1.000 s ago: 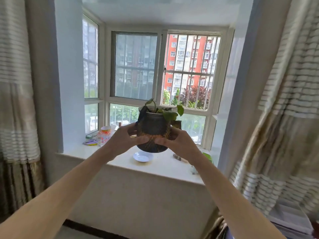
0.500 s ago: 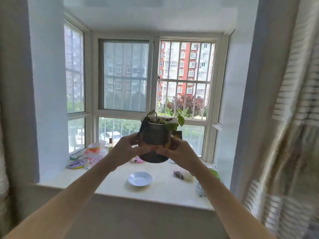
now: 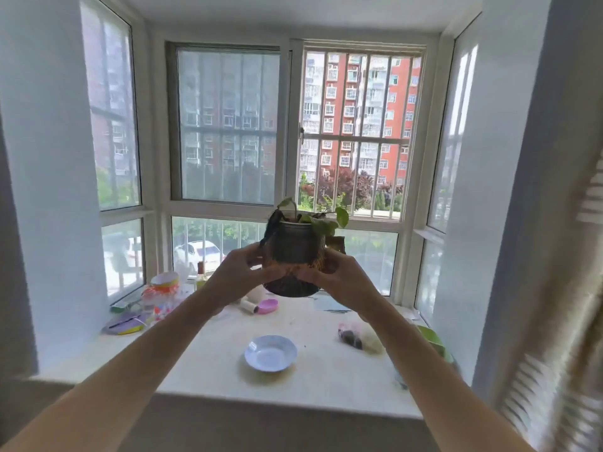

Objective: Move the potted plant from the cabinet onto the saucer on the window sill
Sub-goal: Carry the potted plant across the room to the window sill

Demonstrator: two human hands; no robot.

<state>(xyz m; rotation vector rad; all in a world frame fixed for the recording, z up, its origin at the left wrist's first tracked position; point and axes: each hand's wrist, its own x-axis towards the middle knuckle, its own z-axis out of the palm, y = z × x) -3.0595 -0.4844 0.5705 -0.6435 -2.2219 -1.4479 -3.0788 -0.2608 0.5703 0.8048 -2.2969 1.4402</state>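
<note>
I hold the potted plant [image 3: 295,244], a dark pot with a few green leaves, in the air over the window sill [image 3: 202,360]. My left hand [image 3: 239,275] grips its left side and my right hand [image 3: 342,278] grips its right side, fingers wrapped round the lower part. The white saucer [image 3: 270,352] lies flat on the sill, below the pot and nearer to me. The pot's underside is well above the saucer.
At the sill's left stand a jar with an orange band [image 3: 161,293] and a purple and yellow object [image 3: 125,322]. A pink item [image 3: 268,305] and a white roll lie behind the saucer. A small dark bag [image 3: 350,337] and a green object [image 3: 432,340] sit right. A curtain [image 3: 561,321] hangs right.
I have stepped closer to the window, so the sill and saucer look larger and lie lower in view. The pot stays in both hands, now farther beyond the saucer.
</note>
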